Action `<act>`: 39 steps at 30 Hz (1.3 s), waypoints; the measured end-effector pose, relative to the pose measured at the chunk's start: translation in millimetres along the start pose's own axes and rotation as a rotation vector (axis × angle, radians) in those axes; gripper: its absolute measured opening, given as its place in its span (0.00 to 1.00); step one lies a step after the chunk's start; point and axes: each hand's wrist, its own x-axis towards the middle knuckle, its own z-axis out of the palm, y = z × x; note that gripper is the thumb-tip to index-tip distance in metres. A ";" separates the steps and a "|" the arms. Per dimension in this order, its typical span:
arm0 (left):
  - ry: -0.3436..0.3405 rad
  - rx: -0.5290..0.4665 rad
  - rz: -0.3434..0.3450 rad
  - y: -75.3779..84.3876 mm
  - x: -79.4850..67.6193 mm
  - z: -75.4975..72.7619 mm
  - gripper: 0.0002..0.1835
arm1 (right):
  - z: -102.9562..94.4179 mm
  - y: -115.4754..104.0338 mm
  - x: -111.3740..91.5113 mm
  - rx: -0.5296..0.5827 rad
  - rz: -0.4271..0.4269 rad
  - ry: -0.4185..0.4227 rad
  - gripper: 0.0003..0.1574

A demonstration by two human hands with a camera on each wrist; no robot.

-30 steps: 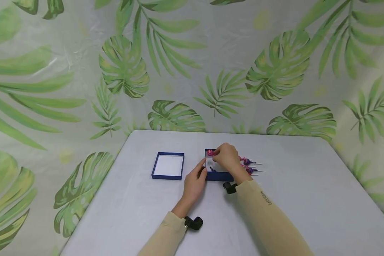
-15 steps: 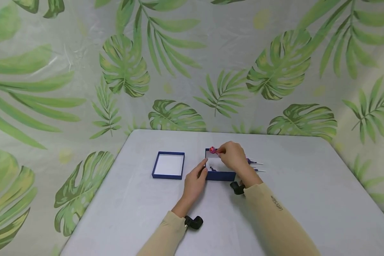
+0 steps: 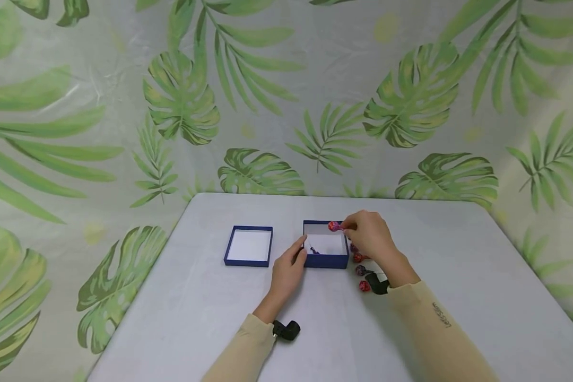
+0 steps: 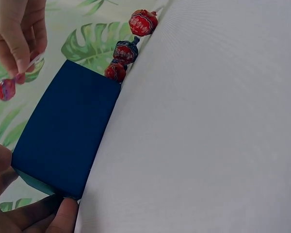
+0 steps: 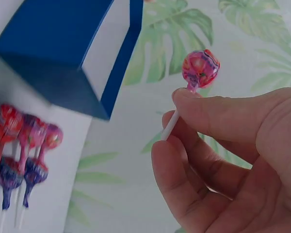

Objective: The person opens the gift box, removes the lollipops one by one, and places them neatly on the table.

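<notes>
A pink and red wrapped lollipop [image 5: 201, 68] is pinched by its white stick between the thumb and fingers of my right hand [image 5: 223, 160]. In the head view this lollipop [image 3: 334, 226] is over the back right of the dark blue open box [image 3: 327, 261]. My left hand [image 3: 287, 270] rests its extended fingers against the box's left side, at the front corner. Inside the white-lined box, a lollipop with a dark blue wrapper [image 3: 314, 250] shows near the front left; part of the inside is hidden by the front wall.
Several red, pink and blue lollipops [image 5: 8, 124] lie on the white table [image 3: 172, 318] right of the box, partly hidden by my right hand and wrist camera [image 3: 378, 284]. A shallow blue lid [image 3: 246, 263] with a white inside lies to the left. A leaf-patterned curtain hangs behind.
My right hand has moved right with the lollipop, from above the box's back left to its back right corner. Red and dark lollipops beside the box now show. The left hand stays put.
</notes>
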 end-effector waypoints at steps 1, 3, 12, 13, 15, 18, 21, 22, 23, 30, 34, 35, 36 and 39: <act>0.001 0.001 0.004 -0.1 0.1 0.0 0.23 | -1.3 2.4 -1.7 -0.007 0.001 0.005 0.07; 0.001 0.002 0.010 0.0 0.1 0.1 0.22 | -3.3 8.3 -5.2 -0.014 0.003 0.010 0.07; -0.014 -0.015 0.003 2.3 -1.3 -0.4 0.22 | -9.1 39.4 -22.3 -0.056 -0.046 0.024 0.06; -0.016 -0.017 -0.001 2.3 -1.4 -0.5 0.22 | -9.3 42.2 -23.8 -0.058 -0.044 0.027 0.06; -0.016 -0.018 -0.003 2.1 -1.7 -0.4 0.22 | -9.6 46.9 -27.0 -0.060 -0.034 0.026 0.06; -0.015 -0.020 -0.003 0.9 -1.5 0.1 0.22 | -10.2 53.3 -30.2 -0.070 -0.017 0.024 0.06; -0.015 -0.021 -0.009 0.3 -1.3 0.7 0.22 | -10.9 58.7 -32.6 -0.081 0.007 0.016 0.06; -0.014 -0.020 -0.012 0.4 -1.4 0.9 0.22 | -10.8 60.7 -33.2 -0.084 0.013 0.013 0.06; -0.013 -0.018 -0.016 0.6 -1.5 0.8 0.22 | -10.9 62.3 -34.0 -0.088 0.019 0.010 0.05; -0.014 -0.004 -0.023 1.7 -2.2 0.0 0.22 | -12.3 75.7 -41.8 -0.091 -0.002 0.014 0.04; -0.017 -0.008 -0.021 1.7 -2.1 -0.8 0.22 | -10.7 83.3 -44.7 -0.099 0.020 -0.011 0.03; -0.017 -0.010 -0.020 1.9 -2.1 -1.1 0.22 | -10.3 84.8 -45.2 -0.099 0.028 -0.020 0.03; -0.015 -0.012 -0.018 2.1 -1.9 -1.4 0.22 | -9.9 85.9 -45.7 -0.098 0.036 -0.030 0.03; -0.010 -0.013 -0.009 3.2 -1.5 -2.2 0.22 | -8.7 89.3 -46.8 -0.097 0.051 -0.050 0.03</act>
